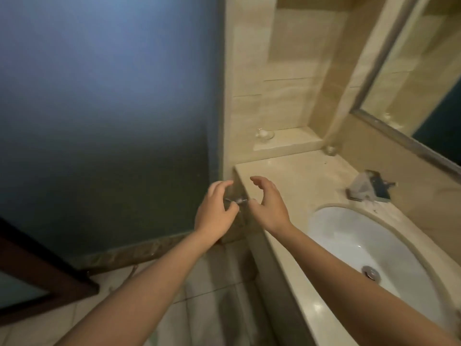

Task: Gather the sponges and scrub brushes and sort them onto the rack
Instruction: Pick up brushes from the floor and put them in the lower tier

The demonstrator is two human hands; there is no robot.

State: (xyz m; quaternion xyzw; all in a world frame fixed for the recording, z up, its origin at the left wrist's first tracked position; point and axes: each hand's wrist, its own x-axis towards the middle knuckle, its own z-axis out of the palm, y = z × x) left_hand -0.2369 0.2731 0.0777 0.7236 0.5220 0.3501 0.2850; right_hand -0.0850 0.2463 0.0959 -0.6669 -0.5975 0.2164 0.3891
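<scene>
**While both hands close in at the end of the counter (pixel 294 171)**

Where the pale stone counter stops against the tiled wall (pixel 262 71), the person's two bare arms reach forward and the hands come close together at its left corner. The left hand (pixel 214 211) hangs just off the counter's edge, in front of its side face, with the fingers curled and the thumb turned inward. The right hand (pixel 270 206) is over the counter top, with its fingers spread wide and gently curved and nothing in its palm.

Between the two thumbs sits a small shiny metal piece (pixel 235 201), level with the counter's edge. It is blurred. I cannot tell what it is, whether it belongs to the rack, or whether the left hand pinches it or only hovers beside it. The right thumb is just beside its tip; contact cannot be made out.

To the right of the hands, a white oval sink (pixel 349 236) is set into the counter, with a round metal drain (pixel 371 273) at its bottom. Behind the sink stands a tap (pixel 366 187), against the wall under a framed mirror (pixel 399 101). At the back of the counter a raised ledge (pixel 289 141) carries a small clear knob-like object (pixel 264 134), well apart from the hands.

On the left, a large frosted blue-grey panel (pixel 99 108) fills the view. Below it lie pale floor tiles (pixel 199 308), and a dark wooden frame (pixel 45 270) crosses the lower left corner.
</scene>
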